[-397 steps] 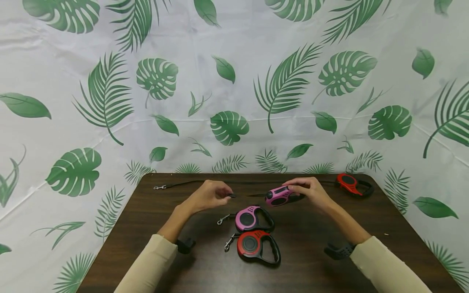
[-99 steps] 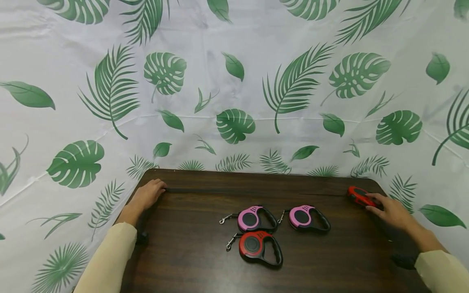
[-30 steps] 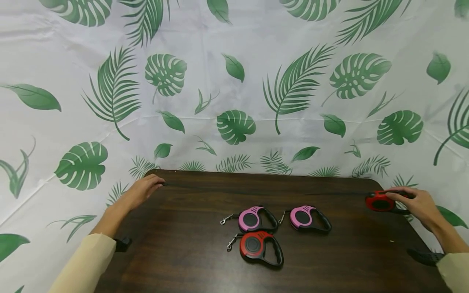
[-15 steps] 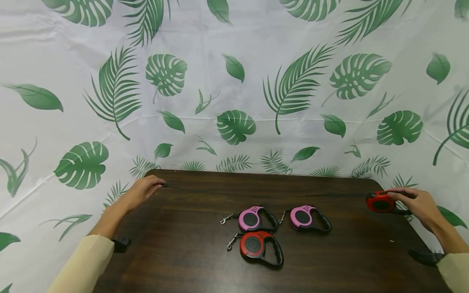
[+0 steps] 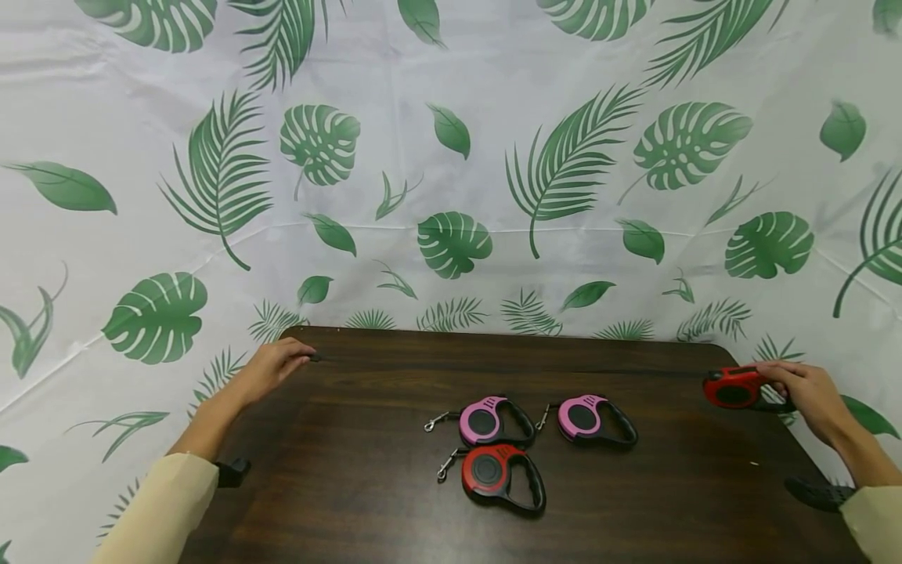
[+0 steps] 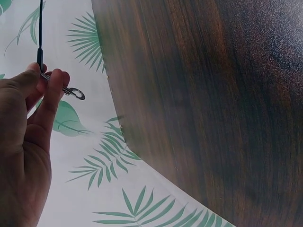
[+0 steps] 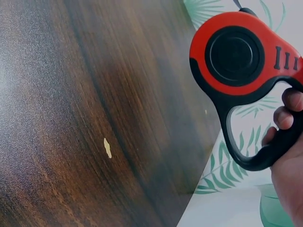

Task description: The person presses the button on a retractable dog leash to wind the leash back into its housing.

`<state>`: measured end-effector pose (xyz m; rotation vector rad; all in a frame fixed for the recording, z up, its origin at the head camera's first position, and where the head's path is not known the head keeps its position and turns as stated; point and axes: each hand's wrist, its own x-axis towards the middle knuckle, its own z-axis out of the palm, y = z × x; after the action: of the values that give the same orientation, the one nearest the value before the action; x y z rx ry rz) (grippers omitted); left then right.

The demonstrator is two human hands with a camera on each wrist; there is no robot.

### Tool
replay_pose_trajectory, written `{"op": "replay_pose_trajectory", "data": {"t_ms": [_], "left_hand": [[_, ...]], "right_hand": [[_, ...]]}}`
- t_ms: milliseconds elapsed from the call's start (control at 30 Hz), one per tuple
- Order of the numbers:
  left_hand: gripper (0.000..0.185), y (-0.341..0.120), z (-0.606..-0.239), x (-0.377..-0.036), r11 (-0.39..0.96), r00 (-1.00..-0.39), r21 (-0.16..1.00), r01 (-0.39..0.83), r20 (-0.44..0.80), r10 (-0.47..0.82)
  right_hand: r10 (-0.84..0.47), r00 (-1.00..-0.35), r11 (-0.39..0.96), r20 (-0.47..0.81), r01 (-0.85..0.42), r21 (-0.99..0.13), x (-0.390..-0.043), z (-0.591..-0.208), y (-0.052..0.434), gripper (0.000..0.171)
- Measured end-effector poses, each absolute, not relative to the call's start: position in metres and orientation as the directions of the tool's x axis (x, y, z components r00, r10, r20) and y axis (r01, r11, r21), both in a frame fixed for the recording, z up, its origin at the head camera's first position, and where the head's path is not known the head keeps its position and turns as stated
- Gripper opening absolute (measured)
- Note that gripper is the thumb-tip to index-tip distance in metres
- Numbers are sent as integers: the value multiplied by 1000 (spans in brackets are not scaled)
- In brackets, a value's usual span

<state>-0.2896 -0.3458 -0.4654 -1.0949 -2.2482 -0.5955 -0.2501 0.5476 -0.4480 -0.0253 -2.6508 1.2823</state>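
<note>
Since three seconds back, the right hand (image 5: pixel 810 395) has lifted the red leash reel (image 5: pixel 733 388) off the far right corner of the table (image 5: pixel 395 486) and now holds it just past the table's right edge, while the left hand (image 5: pixel 271 368) has barely shifted at the far left corner. The right hand's fingers curl through the reel's black handle loop (image 7: pixel 258 151), so the red body with its round black disc sticks out to the left of the grip, toward the table. The left hand pinches the metal clip (image 6: pixel 71 91) between thumb and fingertips, and the thin black cord (image 6: pixel 40 33) runs out from that pinch; in the head view the cord is too faint to follow across the far side of the table. Three raised bars mark the reel's red shell, but no brand or writing can be read. Near the middle of the table lie two pink reels (image 5: pixel 486 421) (image 5: pixel 588 419) side by side and another red reel (image 5: pixel 496 476) just nearer.
</note>
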Motion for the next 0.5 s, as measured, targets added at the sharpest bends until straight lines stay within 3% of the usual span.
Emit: {"op": "replay_pose_trajectory", "data": {"t_ms": [500], "left_hand": [[33,-345,-467,-288,562,-518,156,813,635,573]], "right_hand": [[88,-980,608,178,-89,-789,-247,-453,550,31]]}}
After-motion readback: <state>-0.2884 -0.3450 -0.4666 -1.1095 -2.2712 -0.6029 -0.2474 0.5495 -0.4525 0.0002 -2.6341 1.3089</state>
